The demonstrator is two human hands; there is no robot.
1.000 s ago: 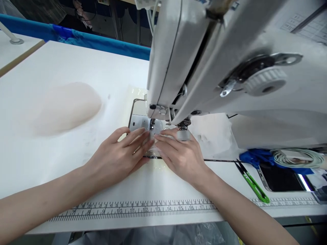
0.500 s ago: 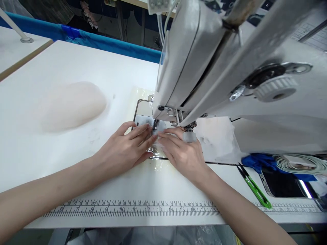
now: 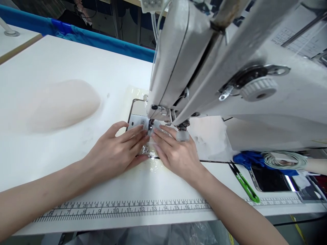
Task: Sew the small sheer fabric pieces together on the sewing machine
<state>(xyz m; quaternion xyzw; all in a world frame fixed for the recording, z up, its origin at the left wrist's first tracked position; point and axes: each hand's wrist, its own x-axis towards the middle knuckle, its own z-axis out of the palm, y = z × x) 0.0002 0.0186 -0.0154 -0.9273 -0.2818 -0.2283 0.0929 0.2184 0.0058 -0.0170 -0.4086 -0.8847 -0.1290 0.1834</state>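
Observation:
My left hand (image 3: 119, 148) lies palm down at the left of the sewing machine's presser foot (image 3: 150, 125), fingers stretched out over the metal needle plate (image 3: 136, 120). To the right of the foot rests my right hand (image 3: 178, 154), its fingers also extended and flat, the tips near those of the left. Whatever thin material lies under the fingertips is mostly hidden. A pale, sheer piece of fabric (image 3: 211, 136) spreads on the bed beyond my right hand, beneath the sewing machine (image 3: 178, 54).
A pale beige oval piece (image 3: 66, 102) lies on the white table at left. A printed ruler (image 3: 122, 210) runs along the front edge. Green thread snips (image 3: 246, 187), a phone (image 3: 270, 178), blue cloth (image 3: 244, 159) and a coiled cable (image 3: 283, 160) sit at right. Another person's arm (image 3: 316, 166) shows there.
The view has shifted slightly, so most things appear further left. Both hands keep nearly the same place by the presser foot. Another person's arm has come in at the right edge.

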